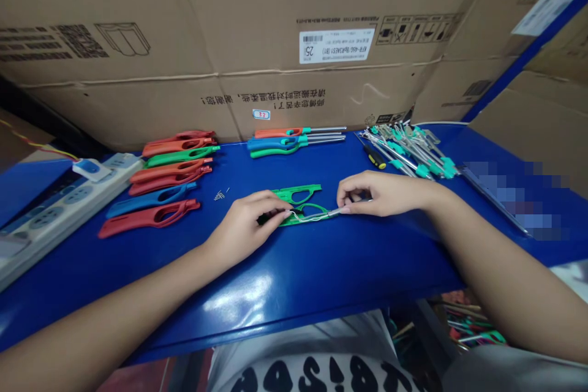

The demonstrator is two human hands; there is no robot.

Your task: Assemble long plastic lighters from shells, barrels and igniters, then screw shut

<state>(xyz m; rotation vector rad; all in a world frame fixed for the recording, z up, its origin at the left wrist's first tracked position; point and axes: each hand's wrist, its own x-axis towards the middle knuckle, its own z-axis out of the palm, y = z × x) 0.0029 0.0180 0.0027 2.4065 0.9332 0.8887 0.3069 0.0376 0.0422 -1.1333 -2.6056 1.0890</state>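
Two green lighter casing halves [309,188] lie on the blue table, one behind the other, partly covered by my left hand [252,215]. The fingers of that hand are pinched over the nearer half, at the end of a thin white wire [307,218]. From there the wire runs across to a slim metal lighter tube [334,212]. Thumb and fingers of my right hand [374,193] close around this tube at the casing's right end. What lies beneath the left fingers is hidden.
Red, orange, green and blue lighter casings [160,214] lie left, near a power strip [73,199] and small screws [219,195]. Lighters with metal tubes [275,146] lie at the back. A screwdriver [375,158] and piled tubes [413,147] are right. Cardboard [257,18] stands behind.
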